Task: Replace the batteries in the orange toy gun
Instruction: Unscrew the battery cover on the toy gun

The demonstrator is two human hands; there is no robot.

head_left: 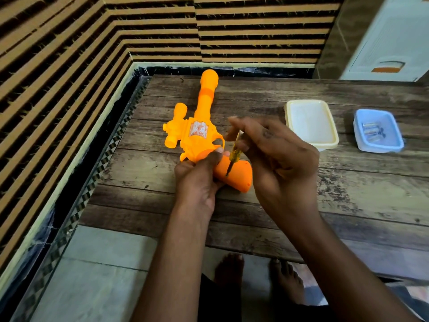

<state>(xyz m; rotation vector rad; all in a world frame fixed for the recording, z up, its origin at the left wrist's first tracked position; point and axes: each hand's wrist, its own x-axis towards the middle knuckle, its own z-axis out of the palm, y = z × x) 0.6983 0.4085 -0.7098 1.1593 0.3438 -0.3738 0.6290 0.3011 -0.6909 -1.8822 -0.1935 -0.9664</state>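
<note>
A right hand (278,156), at centre frame, pinches a small screwdriver (233,154) by its clear yellow handle, the metal tip set into a screw hole on the grip of an orange toy gun (197,133). The left hand (197,180) clasps the gun where the grip meets the body, steadying it on a wooden table (348,194). The work looks to be at an early stage: the grip appears closed and no battery shows inside the toy, so opening it, swapping the cells and closing it again likely remain. The gun is smooth moulded plastic, its long round barrel pointing toward the top of the frame, a stubby scope on its left side and a pale sticker on the body. The table's planks are dark, worn and streaked. At right stand a cream plastic tub (312,124) with rounded corners and, further right, a pale blue tray (378,131) holding what appear to be batteries (371,131).
</note>
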